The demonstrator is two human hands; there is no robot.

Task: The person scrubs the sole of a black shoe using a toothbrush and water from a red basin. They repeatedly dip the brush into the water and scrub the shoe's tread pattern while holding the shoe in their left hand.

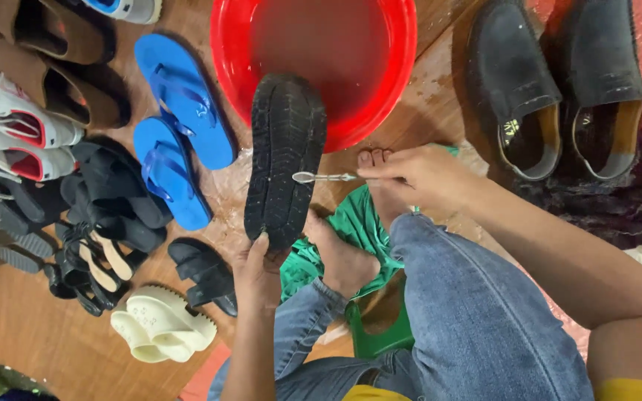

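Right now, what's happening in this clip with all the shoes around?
A seated person in jeans holds a black shoe with a treaded rubber sole sole-up in the left hand, its toe end resting at the rim of a round red plastic basin of water. The right hand presses a small metal spoon-like tool against the sole. Blue flip-flops, black sandals and a pair of dark slip-on shoes lie around on the wooden floor.

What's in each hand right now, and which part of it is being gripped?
The left hand grips the black shoe by its near end, sole up. The right hand pinches the handle of a metal spoon, its bowl against the sole.
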